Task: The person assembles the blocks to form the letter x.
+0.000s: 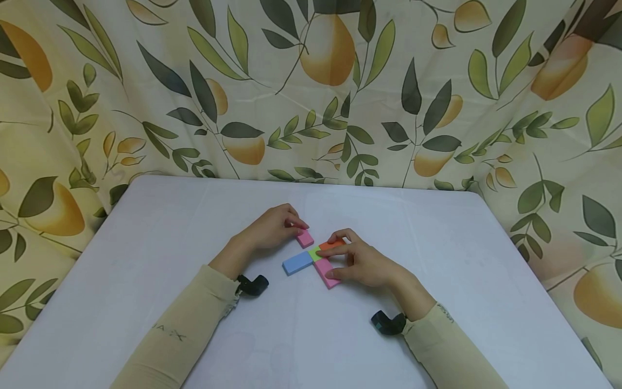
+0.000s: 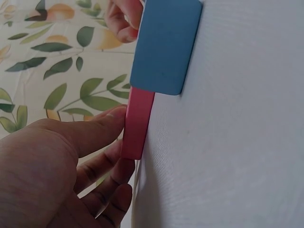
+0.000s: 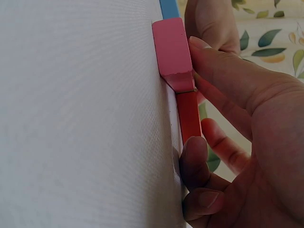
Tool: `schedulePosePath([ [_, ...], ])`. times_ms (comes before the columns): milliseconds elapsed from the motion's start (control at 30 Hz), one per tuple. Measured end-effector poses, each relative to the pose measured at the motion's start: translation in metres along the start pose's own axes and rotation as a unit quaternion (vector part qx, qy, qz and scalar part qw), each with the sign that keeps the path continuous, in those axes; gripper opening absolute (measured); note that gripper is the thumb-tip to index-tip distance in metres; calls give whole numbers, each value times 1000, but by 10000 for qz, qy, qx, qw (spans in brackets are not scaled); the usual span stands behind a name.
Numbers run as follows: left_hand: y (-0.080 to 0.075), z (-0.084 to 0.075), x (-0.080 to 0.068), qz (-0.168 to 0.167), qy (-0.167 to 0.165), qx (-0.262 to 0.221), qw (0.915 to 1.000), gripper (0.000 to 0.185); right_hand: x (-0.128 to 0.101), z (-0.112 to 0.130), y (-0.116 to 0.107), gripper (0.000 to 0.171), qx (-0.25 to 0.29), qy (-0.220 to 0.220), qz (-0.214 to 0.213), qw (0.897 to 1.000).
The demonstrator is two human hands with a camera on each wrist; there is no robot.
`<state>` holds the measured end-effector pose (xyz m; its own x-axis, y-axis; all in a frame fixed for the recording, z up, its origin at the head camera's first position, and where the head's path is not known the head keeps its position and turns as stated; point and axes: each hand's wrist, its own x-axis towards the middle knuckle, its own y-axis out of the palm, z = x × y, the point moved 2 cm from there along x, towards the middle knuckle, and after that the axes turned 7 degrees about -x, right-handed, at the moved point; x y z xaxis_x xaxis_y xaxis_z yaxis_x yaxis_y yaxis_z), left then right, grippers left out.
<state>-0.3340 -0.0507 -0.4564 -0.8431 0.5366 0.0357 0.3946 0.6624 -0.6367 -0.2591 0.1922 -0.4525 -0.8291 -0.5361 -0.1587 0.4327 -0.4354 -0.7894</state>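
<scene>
Head view: both hands on the white bench [image 1: 194, 302], working a small cluster of flat coloured blocks near bench centre.

Left hand [image 1: 272, 229]: fingers curled over the far pink block [image 1: 305, 238], fingertips pressing its top. Left wrist view shows thumb and fingers [image 2: 102, 126] against the block's edge [image 2: 137, 124], so the grip is closed on it. This block lies just beyond the green square, at the far arm of the cross.

Right hand [image 1: 362, 263]: index finger laid across the orange block [image 1: 332, 245], thumb against the near pink block [image 1: 326, 272]. Right wrist view confirms it: thumb along the pink block [image 3: 173, 54], fingers [image 3: 194, 159] wrapped at the end of the orange-red one [image 3: 188, 116]. Grip clamped on the orange block.

Layout: green block [image 1: 315, 253] in the middle, blue block [image 1: 297, 262] off to its left lying flat and untouched, orange to its right, pink toward the person. Blue touches green; the blue block [image 2: 164, 45] also shows in the left wrist view, overlapping the pink edge.

Obstructions: the right hand covers most of the orange block and part of the near pink one. Leaf-and-fruit print curtain [image 1: 311, 92] behind the bench. Black wrist camera mounts [image 1: 252, 284] on both beige sleeves.
</scene>
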Motion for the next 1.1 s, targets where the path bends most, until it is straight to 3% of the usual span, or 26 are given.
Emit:
schedulePosePath([
  [400,1,-2,-1,71,-47,-81,9999,20,0,1,0,46,-15,19,11,10000],
  [1100,3,0,1,121,155,-78,9998,19,0,1,-1,47,-31,71,9,10000],
])
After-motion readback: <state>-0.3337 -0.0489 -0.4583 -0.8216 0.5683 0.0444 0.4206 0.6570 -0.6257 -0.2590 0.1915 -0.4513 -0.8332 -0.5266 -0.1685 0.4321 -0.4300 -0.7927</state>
